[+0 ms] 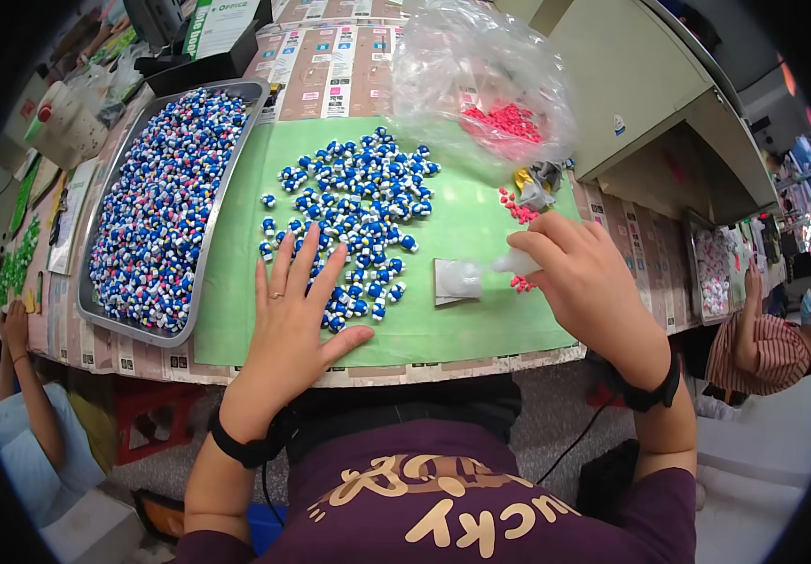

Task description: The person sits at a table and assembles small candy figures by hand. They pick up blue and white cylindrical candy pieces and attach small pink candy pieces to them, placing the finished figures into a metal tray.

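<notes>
On green sheet (480, 329), blue-white pieces (358, 202) beside splayed left hand (294, 324), right hand (586, 282) grasping translucent bottle (518, 262)

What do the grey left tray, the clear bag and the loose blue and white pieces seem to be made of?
Tray: probably steel; smooth grey metal with a shiny rim.
Bag: thin, glossy plastic film, wrinkled and transparent.
Blue and white pieces: perhaps moulded plastic or rubber; small highlights suggest a glossy finish.
</notes>
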